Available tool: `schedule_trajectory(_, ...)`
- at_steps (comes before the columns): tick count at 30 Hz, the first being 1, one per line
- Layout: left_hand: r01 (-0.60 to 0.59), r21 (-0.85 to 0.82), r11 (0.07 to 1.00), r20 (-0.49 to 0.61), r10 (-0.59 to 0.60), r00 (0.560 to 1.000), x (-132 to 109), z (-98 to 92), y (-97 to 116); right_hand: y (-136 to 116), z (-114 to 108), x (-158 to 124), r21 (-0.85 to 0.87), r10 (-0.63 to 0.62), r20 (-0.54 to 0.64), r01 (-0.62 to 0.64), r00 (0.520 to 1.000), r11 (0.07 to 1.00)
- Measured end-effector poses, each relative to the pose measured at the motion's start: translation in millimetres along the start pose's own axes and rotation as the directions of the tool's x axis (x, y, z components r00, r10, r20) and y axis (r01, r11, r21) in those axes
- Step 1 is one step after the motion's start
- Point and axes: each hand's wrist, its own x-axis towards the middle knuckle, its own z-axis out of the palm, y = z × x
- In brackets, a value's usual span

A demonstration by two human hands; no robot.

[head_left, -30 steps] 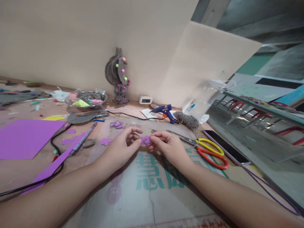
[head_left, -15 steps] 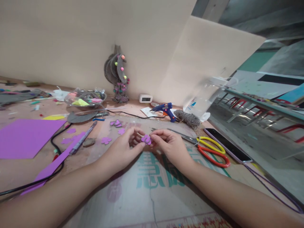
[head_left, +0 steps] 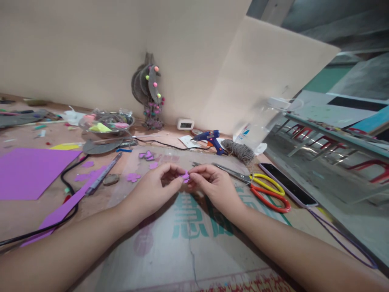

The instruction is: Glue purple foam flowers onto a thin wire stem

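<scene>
Between the fingertips of both hands sits a small purple flower cutout [head_left: 185, 177], partly covered by the fingers. My left hand [head_left: 162, 182] pinches it from the left. My right hand [head_left: 211, 181] pinches its right edge, thumb against forefinger. Left of my hands a flat purple flower [head_left: 133, 177] lies on the clear sheet over the table. Farther back are another purple piece [head_left: 153, 165] and a layered purple-and-grey flower [head_left: 147, 155]. Scissors [head_left: 267, 190] with one yellow and one red handle lie beside my right hand, blades partly behind it.
A blue glue gun [head_left: 212, 140] with its black cord stands behind my hands, near a twine bundle [head_left: 240, 151]. At right lies a phone [head_left: 287, 184] by the table edge. Purple sheet [head_left: 33, 174], pen [head_left: 105, 174] and a bowl of scraps [head_left: 106, 125] are at left.
The flower has tilted between my fingertips, and my fingers cover more of it now. The whole view has shifted slightly.
</scene>
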Motion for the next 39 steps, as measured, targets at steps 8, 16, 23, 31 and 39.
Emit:
schedule_trajectory(8,-0.031,0.031,0.999,0.007,0.031,1.0,-2,-2.0,6,-2,2,-3,-0.028,-0.007,0.01,0.007,1.0,1.0)
schedule_trajectory(16,-0.046,0.054,0.997,-0.002,0.047,0.999,-3,-2.5,4,-5,2,-3,-0.177,-0.035,0.081,0.049,0.996,0.983)
schedule_trajectory(23,-0.08,0.058,0.995,0.038,0.078,0.996,-4,-2.6,2,-9,1,-3,-0.347,-0.041,0.088,0.069,0.995,0.935)
schedule_trajectory(31,-0.092,-0.089,0.992,-0.015,0.091,0.996,-1,1.1,-6,-9,0,-4,-0.35,-0.054,0.047,0.067,0.997,0.934)
schedule_trajectory(39,-0.034,0.158,0.987,0.017,0.031,0.999,0,-5.4,0,-10,2,-5,-0.361,-0.062,0.056,0.078,0.997,0.929)
